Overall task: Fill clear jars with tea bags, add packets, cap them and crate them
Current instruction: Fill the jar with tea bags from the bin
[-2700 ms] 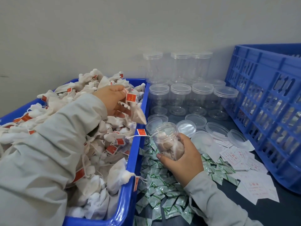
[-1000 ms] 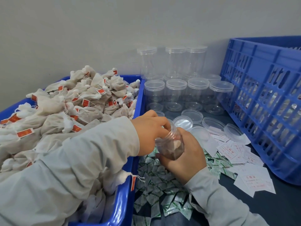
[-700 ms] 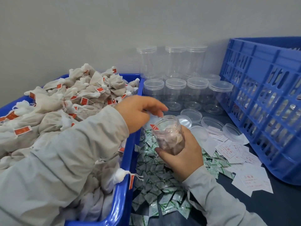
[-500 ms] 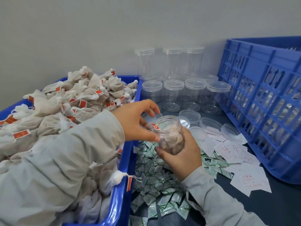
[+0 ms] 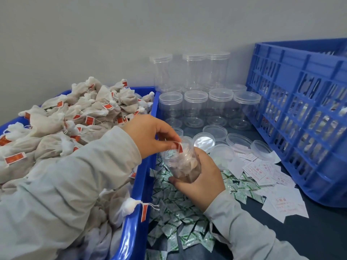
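- Moved since half a second ago: left hand [image 5: 150,136] has drawn its fingers [image 5: 173,145] together at the jar [image 5: 181,160] mouth, now pinching a red tag [image 5: 179,147] at the rim; jar and right hand [image 5: 202,177] little changed.
- Jar: clear, uncapped, tilted, held above the green packets [image 5: 180,207]; part filled with tea bags.
- Right hand: fingers wrapped round the jar's lower half, gripping it.
- Step in hand, as judged: filling; the last bag's tag is being tucked inside.
- Next move, as judged: either another bag from the bin [image 5: 131,222], or a packet dropped in, then a lid [image 5: 203,140]; the fill level is hard to read through the hand.
- Bin: blue, left of the jar, heaped with tea bags [image 5: 78,117].
- Lids: loose, upturned, on the table [image 5: 319,231] just beyond the jar.
- White slips [image 5: 262,169]: right of the packets.
- Empty jars [image 5: 196,107]: capped, in rows by the wall.
- Crate [image 5: 300,109]: blue, far right.
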Available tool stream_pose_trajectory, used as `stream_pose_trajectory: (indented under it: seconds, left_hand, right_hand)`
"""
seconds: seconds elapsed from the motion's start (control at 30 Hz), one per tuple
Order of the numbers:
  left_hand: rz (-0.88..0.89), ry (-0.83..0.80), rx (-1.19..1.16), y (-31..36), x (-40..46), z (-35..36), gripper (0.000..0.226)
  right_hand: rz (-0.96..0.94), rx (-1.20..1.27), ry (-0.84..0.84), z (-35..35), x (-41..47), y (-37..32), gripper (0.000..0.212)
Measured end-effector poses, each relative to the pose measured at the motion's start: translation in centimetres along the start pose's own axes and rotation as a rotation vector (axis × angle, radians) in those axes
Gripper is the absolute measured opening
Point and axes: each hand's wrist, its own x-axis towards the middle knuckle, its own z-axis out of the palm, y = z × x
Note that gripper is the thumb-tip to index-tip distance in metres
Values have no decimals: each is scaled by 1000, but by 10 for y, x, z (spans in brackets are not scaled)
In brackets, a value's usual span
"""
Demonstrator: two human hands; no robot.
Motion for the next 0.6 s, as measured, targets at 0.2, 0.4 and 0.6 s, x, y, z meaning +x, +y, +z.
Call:
stream_pose_trajectory:
  seconds: [0.2,0.4,0.6]
  left_hand:
    - [0,-142,127,5,3,11,17]
    - [-104,70,-169,4,5,5,30]
    - [-128,-273,-194,8,-1,21,102]
  right_hand:
    - [-45,-23,-26,2,-4,-2,67]
    - [-4,105,48,0,-4,-5,65]
    - [14,361,34,1,-5,-4,72]
